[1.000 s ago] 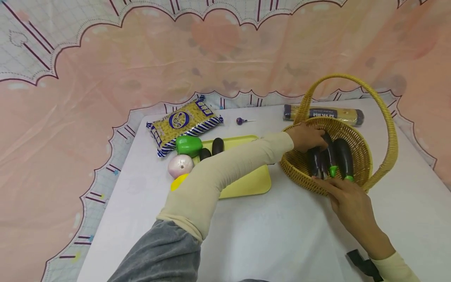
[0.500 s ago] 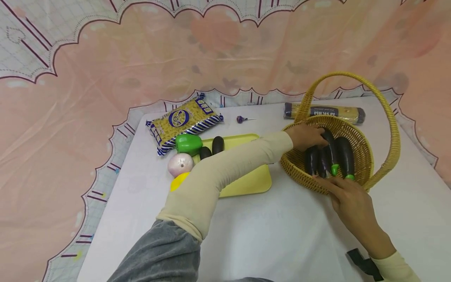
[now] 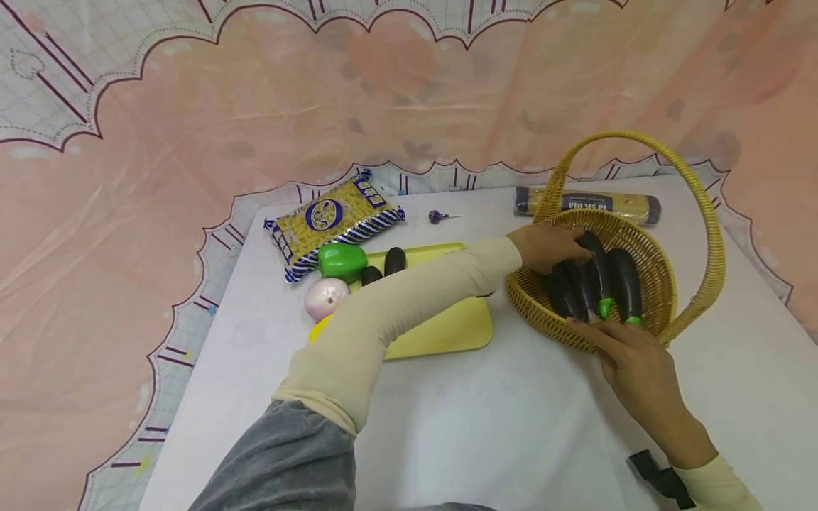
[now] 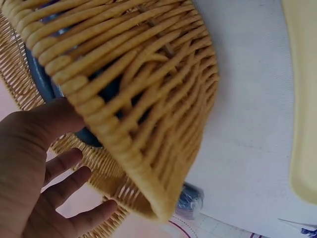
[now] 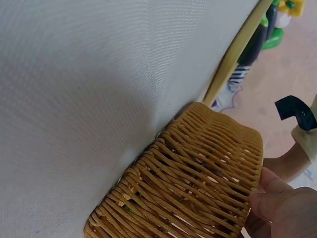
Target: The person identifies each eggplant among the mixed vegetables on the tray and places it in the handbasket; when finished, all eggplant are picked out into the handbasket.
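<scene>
Inside the yellow wicker basket [image 3: 661, 262], several dark eggplants [image 3: 625, 280] with green stem ends lie side by side. My left hand [image 3: 546, 247] reaches over the far-left rim, above the eggplants' far ends. In the left wrist view its thumb passes behind the basket wall [image 4: 163, 114], while other fingers [image 4: 67, 186] spread loosely outside any grip; the thumb tip is hidden. My right hand [image 3: 642, 372] holds the near rim. From the right wrist, the thumb of that hand [image 5: 292, 210] lies against the woven wall [image 5: 198, 168], with fingers partly hidden behind.
Left of the basket lies a yellow tray [image 3: 447, 337] with dark eggplants [image 3: 395, 261], partly under the left sleeve. Around it are a green pepper [image 3: 341, 262], an onion [image 3: 326, 299] and a pasta bag [image 3: 332, 220]. A lollipop [image 3: 436, 217] and a spaghetti pack [image 3: 613, 206] lie behind.
My left hand has shifted slightly left and its fingers have drawn back a little. The left eggplants in the basket now lie more slanted. My right hand stays at the rim.
</scene>
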Tool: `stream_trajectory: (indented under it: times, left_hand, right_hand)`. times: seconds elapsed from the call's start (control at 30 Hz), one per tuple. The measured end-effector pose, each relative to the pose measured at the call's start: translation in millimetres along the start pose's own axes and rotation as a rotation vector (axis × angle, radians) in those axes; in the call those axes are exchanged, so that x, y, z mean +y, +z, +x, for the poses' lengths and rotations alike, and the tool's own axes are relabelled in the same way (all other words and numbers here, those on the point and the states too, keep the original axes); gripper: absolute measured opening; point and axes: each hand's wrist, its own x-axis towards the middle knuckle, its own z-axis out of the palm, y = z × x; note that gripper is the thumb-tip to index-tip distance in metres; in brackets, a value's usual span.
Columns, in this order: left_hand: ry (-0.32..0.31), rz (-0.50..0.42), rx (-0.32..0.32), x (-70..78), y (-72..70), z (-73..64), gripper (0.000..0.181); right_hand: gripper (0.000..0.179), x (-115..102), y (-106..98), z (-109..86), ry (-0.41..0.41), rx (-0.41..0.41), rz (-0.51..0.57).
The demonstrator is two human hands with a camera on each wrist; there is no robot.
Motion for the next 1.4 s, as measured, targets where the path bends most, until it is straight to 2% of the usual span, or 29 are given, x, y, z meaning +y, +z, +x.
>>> stream_trajectory:
  times: [0.1, 0.37, 0.47, 0.67, 0.9, 1.07, 1.3, 1.4]
  left_hand:
    - [0.012, -0.047, 0.025, -6.0, 0.2, -9.9, 0.047]
    - [0.088, -0.085, 0.11, -23.5, 8.9, -42.6, 0.044]
    - [0.102, -0.073, 0.131, -29.3, 14.9, -61.6, 0.044]
    - [0.122, -0.06, 0.16, -39.3, 28.8, -109.5, 0.044]
    - [0.077, -0.085, 0.108, -50.2, 48.3, -154.0, 0.047]
    - [0.028, -0.103, 0.071, -60.5, 62.3, -177.8, 0.049]
    - [-0.038, -0.163, 0.079, -78.7, 85.8, -211.5, 0.049]
    - [-0.064, -0.18, 0.062, -83.8, 97.9, -223.9, 0.048]
  right_hand:
    - [0.058, 0, 0, 1.1, 0.002, 0.002, 0.001]
    - [0.056, -1, 0, 1.5, 0.005, 0.002, 0.002]
    - [0.057, -1, 0, 1.2, -0.006, 0.004, 0.002]
    - [0.058, -2, 0, -0.1, -0.01, 0.012, -0.001]
    - [0.058, -2, -1, -0.1, 0.0, 0.018, -0.009]
    - [0.057, -2, -2, -0.6, -0.007, 0.024, -0.017]
    - [0.058, -2, 0, -0.1, 0.001, 0.024, -0.008]
    - [0.058, -2, 1, 0.2, -0.009, 0.024, -0.008]
